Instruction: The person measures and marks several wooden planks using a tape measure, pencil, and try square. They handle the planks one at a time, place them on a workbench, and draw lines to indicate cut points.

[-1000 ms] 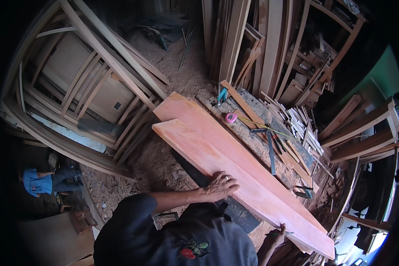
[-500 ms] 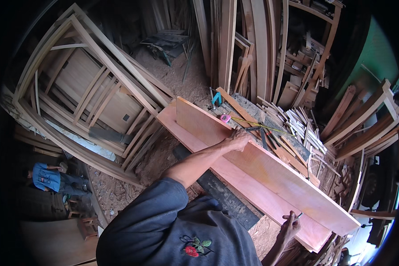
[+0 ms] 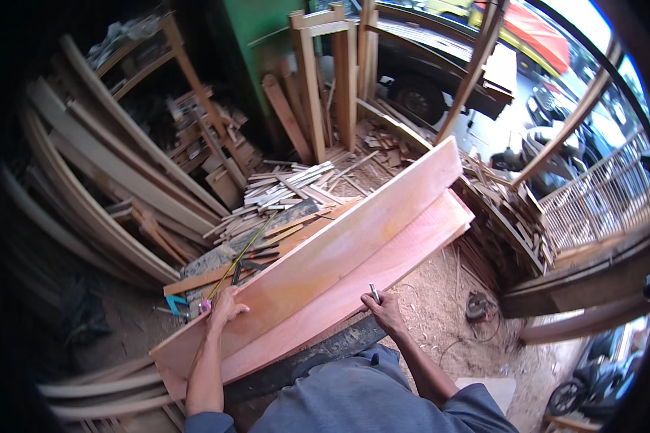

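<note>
Planks, 2 of them and pale pink, fill the middle of the workshop: the upper plank (image 3: 325, 260) lies slanted on the lower plank (image 3: 404, 260), both running from near the person out toward the stacked timber by the open side. They rest on a dark bench edge (image 3: 318, 353), probably so the long boards stay level and within reach of both arms. Bent frames and long boards (image 3: 108, 180) lean along the left wall, out of the way. A heap of thin offcuts (image 3: 289, 187) lies behind the planks, with a yellow tape (image 3: 242, 252) stretched beside it. The left hand (image 3: 226, 307) lies open and flat on the upper plank's near end, seemingly to steady it. The right hand (image 3: 384, 312) is closed around a small pencil-like marker (image 3: 374, 292), tip up at the lower plank's edge. A small power tool (image 3: 477, 307) sits on the sawdust floor nearby.
</note>
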The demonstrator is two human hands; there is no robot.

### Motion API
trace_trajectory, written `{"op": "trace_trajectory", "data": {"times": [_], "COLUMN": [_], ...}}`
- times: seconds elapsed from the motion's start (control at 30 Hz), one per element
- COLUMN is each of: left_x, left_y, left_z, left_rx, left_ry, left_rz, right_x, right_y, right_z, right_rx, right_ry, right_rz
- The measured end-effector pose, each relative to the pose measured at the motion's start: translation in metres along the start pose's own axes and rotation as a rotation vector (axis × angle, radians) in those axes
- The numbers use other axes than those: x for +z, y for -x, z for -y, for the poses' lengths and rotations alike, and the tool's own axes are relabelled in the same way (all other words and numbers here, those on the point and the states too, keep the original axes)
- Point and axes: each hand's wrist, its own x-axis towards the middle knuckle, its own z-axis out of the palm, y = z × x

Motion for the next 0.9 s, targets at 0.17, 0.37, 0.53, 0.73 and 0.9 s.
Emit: {"op": "trace_trajectory", "data": {"times": [0.17, 0.37, 0.53, 0.73, 0.9], "left_x": [-0.003, -0.002, 0.002, 0.007, 0.031], "left_y": [0.001, 0.018, 0.062, 0.112, 0.158], "left_z": [0.003, -0.003, -0.02, -0.046, -0.049], "left_rx": [0.09, 0.167, 0.202, 0.152, 0.356], "left_ry": [0.012, -0.046, -0.049, -0.03, 0.038], "left_rz": [0.019, -0.046, -0.15, -0.127, -0.231], "right_x": [0.065, 0.115, 0.123, 0.09, 0.059], "right_y": [0.038, 0.07, 0.068, 0.043, 0.016], "right_z": [-0.008, -0.023, -0.013, 0.01, 0.015], "right_rx": [0.016, 0.047, 0.021, -0.036, -0.022], "right_ry": [-0.08, -0.081, -0.158, -0.136, -0.153], "right_rz": [-0.038, -0.01, -0.099, -0.269, -0.398]}}
